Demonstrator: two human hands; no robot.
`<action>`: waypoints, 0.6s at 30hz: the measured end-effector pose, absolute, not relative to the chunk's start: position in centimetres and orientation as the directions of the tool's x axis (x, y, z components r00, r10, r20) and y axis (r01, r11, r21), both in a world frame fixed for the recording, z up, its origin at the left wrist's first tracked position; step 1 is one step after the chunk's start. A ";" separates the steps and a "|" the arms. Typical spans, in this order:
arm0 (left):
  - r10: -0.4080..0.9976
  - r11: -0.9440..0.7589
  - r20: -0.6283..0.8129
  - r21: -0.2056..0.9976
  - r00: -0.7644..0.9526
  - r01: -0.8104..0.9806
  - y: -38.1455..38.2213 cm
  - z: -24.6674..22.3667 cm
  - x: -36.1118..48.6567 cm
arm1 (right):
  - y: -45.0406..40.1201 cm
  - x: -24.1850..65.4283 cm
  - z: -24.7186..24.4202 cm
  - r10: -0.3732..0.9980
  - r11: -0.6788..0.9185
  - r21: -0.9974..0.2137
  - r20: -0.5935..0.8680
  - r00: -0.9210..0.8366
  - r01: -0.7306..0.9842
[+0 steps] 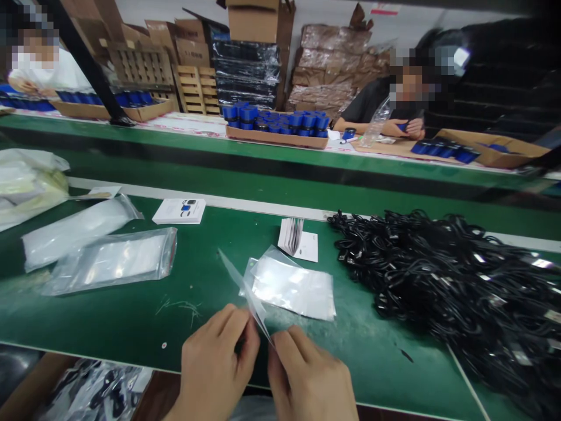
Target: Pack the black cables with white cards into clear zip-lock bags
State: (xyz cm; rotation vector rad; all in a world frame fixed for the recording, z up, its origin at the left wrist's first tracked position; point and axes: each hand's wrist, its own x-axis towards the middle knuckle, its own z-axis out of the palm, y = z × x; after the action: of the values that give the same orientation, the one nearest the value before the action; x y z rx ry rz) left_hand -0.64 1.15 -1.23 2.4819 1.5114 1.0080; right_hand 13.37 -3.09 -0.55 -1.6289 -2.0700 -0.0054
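Close to the table's front edge, my left hand [220, 356] and my right hand [309, 374] pinch a small clear plastic bag [250, 297] between them. The bag stands up at a slant, seen nearly edge-on. Just beyond it lies a stack of clear plastic bags [293, 287] on the green table [210, 304]. Behind that stack is a pile of small folded leaflets [291, 235], some standing on edge. To the right of my hands spreads a large heap of black cables [429, 280]. My fingertips are partly hidden by the hands.
Two packs of bags [116, 260] and a card stack [179, 211] lie at left. An open box of bagged items [99, 389] sits below the front edge. Across the line, two people work beside boxes of blue cylinders [276, 126]. A dark post [90, 58] rises at upper left.
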 end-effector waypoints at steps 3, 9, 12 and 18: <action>0.800 -0.551 0.473 0.335 0.369 0.764 1.0 -1.7 -0.6 | -2.8 13.7 -0.4 0.932 0.263 -0.294 0.324 -0.163 0.919; 0.774 -0.610 0.452 0.345 0.444 0.713 1.0 -1.7 -0.9 | -2.4 14.4 0.2 0.963 0.247 -0.581 0.233 -0.132 0.775; 0.765 -0.625 0.474 0.385 0.436 0.679 1.2 -1.5 -0.9 | -2.6 14.9 0.7 0.964 0.259 -0.770 0.171 -0.202 0.584; 0.770 -0.628 0.446 0.404 0.456 0.665 0.6 -1.3 -1.1 | -2.6 15.1 -0.2 0.986 0.168 -0.854 0.142 -0.090 0.492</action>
State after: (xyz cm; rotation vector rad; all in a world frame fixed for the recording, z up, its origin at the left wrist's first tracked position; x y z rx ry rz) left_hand -1.07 0.57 -1.35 2.5304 1.2604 0.9111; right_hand 15.08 -2.55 -0.17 -1.4230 -1.6934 0.8295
